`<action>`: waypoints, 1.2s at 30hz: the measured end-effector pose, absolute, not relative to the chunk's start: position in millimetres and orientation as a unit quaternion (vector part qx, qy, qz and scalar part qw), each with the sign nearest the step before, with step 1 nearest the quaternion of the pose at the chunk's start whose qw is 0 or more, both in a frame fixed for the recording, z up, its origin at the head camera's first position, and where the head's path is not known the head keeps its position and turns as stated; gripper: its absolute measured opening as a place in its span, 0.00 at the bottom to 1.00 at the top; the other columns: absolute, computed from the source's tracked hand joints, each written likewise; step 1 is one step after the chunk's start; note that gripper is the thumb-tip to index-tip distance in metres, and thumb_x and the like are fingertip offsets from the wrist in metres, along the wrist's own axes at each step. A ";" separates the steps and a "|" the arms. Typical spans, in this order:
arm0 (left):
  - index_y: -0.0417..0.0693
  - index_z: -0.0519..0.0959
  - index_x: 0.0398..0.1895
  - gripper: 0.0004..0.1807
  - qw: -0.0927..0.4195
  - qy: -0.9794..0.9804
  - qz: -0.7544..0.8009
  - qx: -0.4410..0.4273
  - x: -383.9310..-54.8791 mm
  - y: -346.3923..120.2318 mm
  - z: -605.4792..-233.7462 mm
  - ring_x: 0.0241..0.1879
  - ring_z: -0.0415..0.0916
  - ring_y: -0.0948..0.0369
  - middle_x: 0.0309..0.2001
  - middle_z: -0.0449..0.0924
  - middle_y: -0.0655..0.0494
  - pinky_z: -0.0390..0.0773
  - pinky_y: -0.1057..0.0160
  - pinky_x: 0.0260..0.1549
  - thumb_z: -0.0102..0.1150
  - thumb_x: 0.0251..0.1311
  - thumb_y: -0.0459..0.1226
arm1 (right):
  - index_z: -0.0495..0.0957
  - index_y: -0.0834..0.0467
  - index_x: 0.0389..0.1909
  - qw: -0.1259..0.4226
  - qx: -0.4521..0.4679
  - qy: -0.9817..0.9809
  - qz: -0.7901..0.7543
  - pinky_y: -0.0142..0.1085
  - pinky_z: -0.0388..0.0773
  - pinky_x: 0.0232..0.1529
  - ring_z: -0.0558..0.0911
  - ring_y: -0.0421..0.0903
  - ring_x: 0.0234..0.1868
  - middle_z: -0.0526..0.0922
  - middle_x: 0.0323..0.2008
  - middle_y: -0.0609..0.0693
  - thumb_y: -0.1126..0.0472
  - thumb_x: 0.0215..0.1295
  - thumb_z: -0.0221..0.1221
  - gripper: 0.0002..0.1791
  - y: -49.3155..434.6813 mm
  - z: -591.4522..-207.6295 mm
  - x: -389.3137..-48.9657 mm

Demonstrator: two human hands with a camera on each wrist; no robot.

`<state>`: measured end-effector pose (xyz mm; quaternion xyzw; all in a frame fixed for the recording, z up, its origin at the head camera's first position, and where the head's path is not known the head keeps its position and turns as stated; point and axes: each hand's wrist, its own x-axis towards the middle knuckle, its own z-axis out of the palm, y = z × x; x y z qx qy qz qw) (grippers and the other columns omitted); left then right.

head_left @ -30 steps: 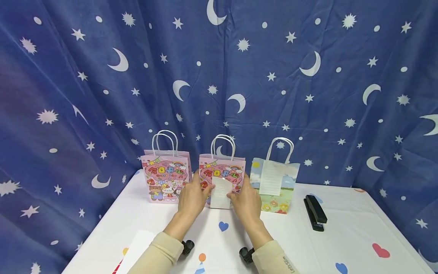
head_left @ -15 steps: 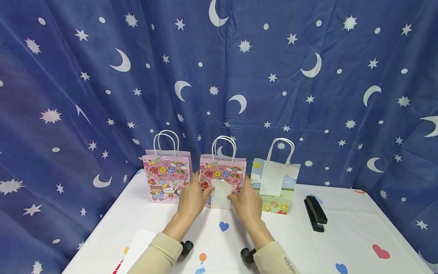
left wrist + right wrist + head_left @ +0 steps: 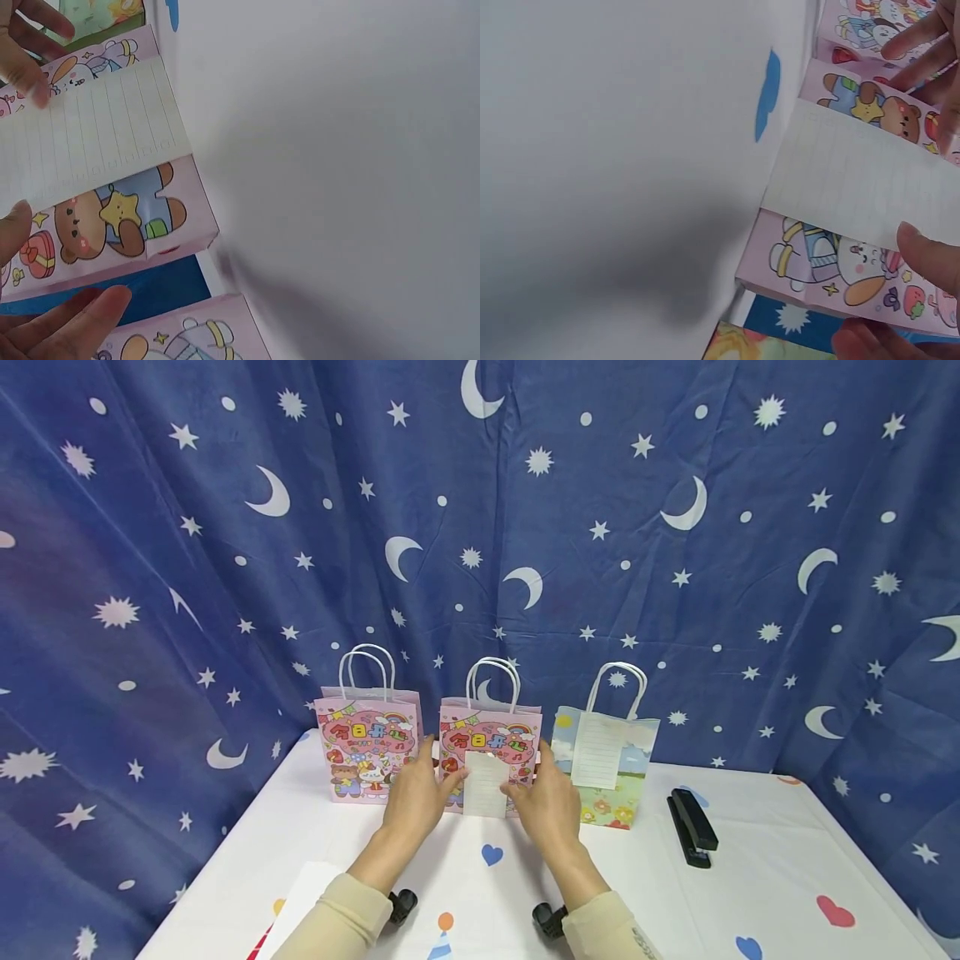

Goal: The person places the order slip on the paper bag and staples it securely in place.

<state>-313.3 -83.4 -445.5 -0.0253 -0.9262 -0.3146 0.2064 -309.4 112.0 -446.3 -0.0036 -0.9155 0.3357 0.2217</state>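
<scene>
A pink cartoon-printed paper bag (image 3: 491,722) with white handles stands upright at the table's middle. A lined white paper slip (image 3: 484,785) covers part of its front. My left hand (image 3: 414,793) is at the bag's left side; in the left wrist view its thumb (image 3: 16,231) is over the front and its fingers are spread beyond the side edge. My right hand (image 3: 551,802) mirrors it on the right; in the right wrist view the thumb (image 3: 928,259) is by the slip's edge, the fingers (image 3: 862,341) off the side. Neither hand grips the bag.
A second pink bag (image 3: 367,735) stands to the left. To the right is a green-and-blue bag (image 3: 630,777) with its own lined slip (image 3: 596,752). A black stapler (image 3: 692,828) lies further right. White paper (image 3: 303,897) lies beside the left forearm.
Both hands have moved slightly outward, away from the middle bag's sides, and a little back. The bags, slips and stapler keep their places; the head view has shifted slightly.
</scene>
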 end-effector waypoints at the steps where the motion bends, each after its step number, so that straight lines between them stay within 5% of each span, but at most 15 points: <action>1: 0.34 0.67 0.73 0.46 0.207 -0.927 -0.313 -0.026 -312.0 -84.7 -444.9 0.23 0.84 0.48 0.33 0.88 0.38 0.83 0.53 0.26 0.71 0.62 0.54 | 0.67 0.60 0.73 0.222 -0.005 -0.915 0.336 0.51 0.81 0.36 0.89 0.59 0.38 0.91 0.42 0.58 0.52 0.50 0.80 0.51 112.6 -445.4 -308.3; 6: 0.34 0.69 0.70 0.43 0.203 -0.924 -0.321 -0.032 -303.8 -92.0 -440.8 0.39 0.89 0.42 0.47 0.88 0.37 0.87 0.46 0.38 0.70 0.63 0.54 | 0.70 0.59 0.72 0.223 -0.009 -0.918 0.329 0.48 0.81 0.35 0.88 0.53 0.39 0.90 0.45 0.56 0.48 0.51 0.79 0.49 117.4 -445.2 -302.7; 17: 0.43 0.82 0.53 0.30 0.175 -0.928 -0.325 -0.046 -274.0 -117.5 -429.4 0.41 0.89 0.53 0.44 0.90 0.48 0.86 0.51 0.39 0.69 0.62 0.58 | 0.78 0.57 0.56 0.233 0.020 -0.878 0.419 0.35 0.79 0.34 0.85 0.44 0.36 0.85 0.38 0.49 0.51 0.64 0.72 0.24 129.1 -432.5 -272.3; 25: 0.50 0.79 0.63 0.28 0.125 -0.933 -0.335 -0.033 -253.1 -161.0 -420.3 0.51 0.85 0.52 0.50 0.88 0.53 0.79 0.44 0.52 0.64 0.68 0.56 | 0.75 0.55 0.65 0.052 0.133 -0.827 0.543 0.33 0.81 0.49 0.83 0.45 0.49 0.83 0.50 0.51 0.53 0.68 0.68 0.27 104.2 -426.5 -255.3; 31: 0.44 0.72 0.69 0.34 0.107 -0.931 -0.349 -0.016 -250.4 -200.9 -425.6 0.60 0.81 0.44 0.59 0.83 0.45 0.76 0.39 0.58 0.60 0.71 0.58 | 0.65 0.51 0.76 -0.069 0.210 -0.788 0.574 0.46 0.80 0.63 0.79 0.53 0.65 0.77 0.65 0.53 0.55 0.69 0.66 0.37 73.6 -433.4 -256.8; 36: 0.39 0.61 0.75 0.39 0.073 -0.934 -0.350 0.009 -255.1 -226.3 -429.4 0.66 0.74 0.37 0.68 0.71 0.34 0.74 0.34 0.58 0.57 0.73 0.55 | 0.56 0.50 0.81 -0.117 0.214 -0.776 0.581 0.53 0.71 0.72 0.71 0.59 0.74 0.68 0.75 0.56 0.58 0.67 0.66 0.45 50.3 -440.0 -264.0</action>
